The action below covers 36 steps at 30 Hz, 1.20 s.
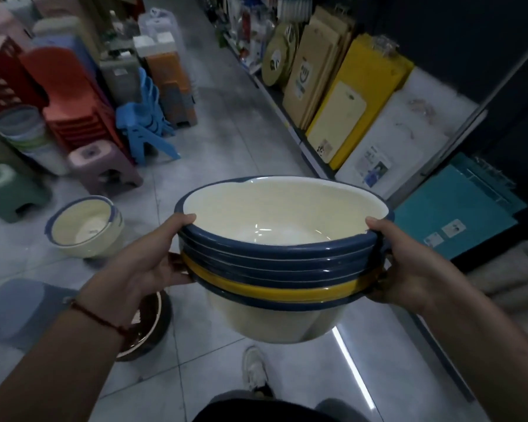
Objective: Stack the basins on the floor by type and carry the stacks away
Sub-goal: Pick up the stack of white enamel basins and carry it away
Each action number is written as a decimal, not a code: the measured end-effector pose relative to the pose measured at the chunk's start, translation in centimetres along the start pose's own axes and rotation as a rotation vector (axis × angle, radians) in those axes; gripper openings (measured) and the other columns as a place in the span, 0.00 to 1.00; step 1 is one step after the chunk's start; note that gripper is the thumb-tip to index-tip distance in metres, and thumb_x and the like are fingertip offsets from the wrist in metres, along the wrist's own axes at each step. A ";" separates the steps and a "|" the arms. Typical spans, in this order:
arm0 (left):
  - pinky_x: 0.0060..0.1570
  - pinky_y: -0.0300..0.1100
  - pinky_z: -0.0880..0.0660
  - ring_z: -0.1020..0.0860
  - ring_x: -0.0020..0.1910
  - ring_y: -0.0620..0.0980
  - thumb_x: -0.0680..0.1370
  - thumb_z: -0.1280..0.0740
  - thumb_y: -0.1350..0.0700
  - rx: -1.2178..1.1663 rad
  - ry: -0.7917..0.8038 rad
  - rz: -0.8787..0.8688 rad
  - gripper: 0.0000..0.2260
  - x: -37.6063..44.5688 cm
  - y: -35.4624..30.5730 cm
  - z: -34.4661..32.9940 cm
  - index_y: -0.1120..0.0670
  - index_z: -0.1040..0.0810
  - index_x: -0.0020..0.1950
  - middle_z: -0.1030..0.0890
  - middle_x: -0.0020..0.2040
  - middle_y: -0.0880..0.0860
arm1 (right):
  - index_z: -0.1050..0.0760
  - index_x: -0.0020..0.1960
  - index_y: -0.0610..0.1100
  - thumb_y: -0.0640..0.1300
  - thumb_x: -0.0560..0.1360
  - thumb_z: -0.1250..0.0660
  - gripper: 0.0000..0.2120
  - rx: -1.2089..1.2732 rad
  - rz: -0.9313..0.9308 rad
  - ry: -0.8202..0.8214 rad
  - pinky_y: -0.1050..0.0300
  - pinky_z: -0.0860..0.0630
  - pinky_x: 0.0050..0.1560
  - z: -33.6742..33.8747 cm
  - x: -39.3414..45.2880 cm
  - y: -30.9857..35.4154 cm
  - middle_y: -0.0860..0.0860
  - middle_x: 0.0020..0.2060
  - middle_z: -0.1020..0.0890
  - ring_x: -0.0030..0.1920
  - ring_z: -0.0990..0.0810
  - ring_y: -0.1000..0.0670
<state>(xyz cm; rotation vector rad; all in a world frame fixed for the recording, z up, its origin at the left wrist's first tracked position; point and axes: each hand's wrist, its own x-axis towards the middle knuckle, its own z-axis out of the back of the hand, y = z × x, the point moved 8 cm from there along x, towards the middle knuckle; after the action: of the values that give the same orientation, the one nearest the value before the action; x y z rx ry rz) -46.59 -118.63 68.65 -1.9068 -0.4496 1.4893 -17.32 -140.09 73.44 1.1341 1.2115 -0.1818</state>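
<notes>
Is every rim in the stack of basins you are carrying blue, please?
No, the stack of basins, held between the left hand and the right hand, shows one yellow rim among the blue ones.

1. Two bare forearms, no sleeves in view, ending in the left hand [141, 263] and the right hand [409, 263].
2. Thin red cord bracelet [96, 316] around the left wrist, with a darker knot or bead toward the underside.
3. No rings or watch visible on either hand; right wrist bare.
4. White sneaker [254, 368], well below the bracelet and to its right, laced, sole pale.
5. Dark, near-black garment [265, 411] directly below the sneaker at the bottom edge; grey fabric beside it, blurred.
</notes>
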 end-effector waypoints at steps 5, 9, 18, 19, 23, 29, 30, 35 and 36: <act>0.56 0.62 0.22 0.21 0.58 0.66 0.73 0.28 0.45 0.012 0.034 -0.016 0.31 4.8 -6.8 -1.7 0.51 0.32 0.73 0.22 0.60 0.68 | 0.32 0.59 0.47 0.54 0.72 0.27 0.23 0.007 0.015 0.017 0.45 0.22 0.45 -3.2 4.2 6.7 0.43 0.51 0.22 0.51 0.22 0.41; 0.53 0.61 0.21 0.21 0.57 0.66 0.73 0.28 0.46 0.029 0.033 -0.028 0.32 8.1 -11.0 -3.7 0.49 0.33 0.75 0.23 0.61 0.68 | 0.32 0.62 0.47 0.55 0.70 0.26 0.26 0.011 0.018 0.011 0.41 0.22 0.55 -4.5 7.8 11.7 0.42 0.55 0.21 0.55 0.21 0.39; 0.56 0.61 0.22 0.19 0.56 0.64 0.73 0.29 0.45 -0.012 -0.012 0.019 0.31 16.9 -17.8 -11.6 0.48 0.33 0.75 0.19 0.59 0.66 | 0.31 0.46 0.44 0.54 0.71 0.26 0.18 0.030 -0.003 0.034 0.43 0.25 0.59 -5.2 17.4 23.6 0.42 0.50 0.21 0.51 0.22 0.41; 0.56 0.61 0.22 0.18 0.56 0.63 0.74 0.29 0.46 -0.016 -0.030 0.008 0.31 17.8 -18.8 -12.9 0.48 0.33 0.75 0.19 0.59 0.65 | 0.31 0.45 0.45 0.54 0.71 0.26 0.17 0.034 -0.003 0.031 0.43 0.24 0.57 -5.0 18.2 25.3 0.41 0.49 0.22 0.50 0.22 0.41; 0.55 0.62 0.22 0.17 0.54 0.64 0.72 0.28 0.47 -0.050 -0.070 -0.003 0.32 21.0 -22.2 -17.3 0.47 0.34 0.75 0.18 0.57 0.66 | 0.32 0.43 0.45 0.52 0.74 0.29 0.14 0.006 0.019 0.053 0.42 0.24 0.58 -4.4 21.1 32.2 0.42 0.45 0.23 0.47 0.23 0.41; 0.57 0.64 0.23 0.18 0.55 0.64 0.69 0.25 0.48 -0.106 -0.104 -0.012 0.34 24.9 -26.4 -21.2 0.48 0.33 0.73 0.19 0.59 0.65 | 0.31 0.44 0.44 0.53 0.75 0.30 0.14 -0.057 0.036 0.108 0.46 0.24 0.41 -5.3 25.0 40.1 0.42 0.43 0.23 0.44 0.23 0.42; 0.57 0.65 0.24 0.19 0.56 0.65 0.67 0.24 0.48 -0.104 -0.110 -0.005 0.37 25.6 -27.1 -21.5 0.47 0.33 0.73 0.20 0.59 0.66 | 0.30 0.44 0.45 0.53 0.75 0.30 0.14 -0.072 0.041 0.115 0.46 0.25 0.40 -5.6 25.7 41.0 0.42 0.43 0.23 0.44 0.23 0.42; 0.57 0.68 0.25 0.19 0.56 0.66 0.67 0.23 0.48 -0.121 -0.104 -0.033 0.37 29.1 -30.7 -22.4 0.47 0.32 0.73 0.21 0.61 0.66 | 0.29 0.46 0.45 0.54 0.75 0.30 0.14 -0.103 0.054 0.125 0.47 0.25 0.40 -7.2 29.5 44.9 0.42 0.45 0.23 0.45 0.23 0.42; 0.56 0.68 0.25 0.19 0.56 0.66 0.65 0.21 0.49 -0.127 -0.100 -0.030 0.39 29.9 -31.2 -22.3 0.47 0.32 0.74 0.21 0.61 0.66 | 0.30 0.46 0.45 0.53 0.75 0.30 0.14 -0.115 0.055 0.134 0.47 0.25 0.41 -7.9 30.2 45.6 0.42 0.44 0.23 0.45 0.23 0.42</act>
<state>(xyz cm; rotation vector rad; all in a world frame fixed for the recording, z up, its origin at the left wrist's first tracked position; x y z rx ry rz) -12.76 -83.85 71.31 -1.9192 -0.6292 1.5741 19.62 -99.11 76.76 1.0908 1.2913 0.0062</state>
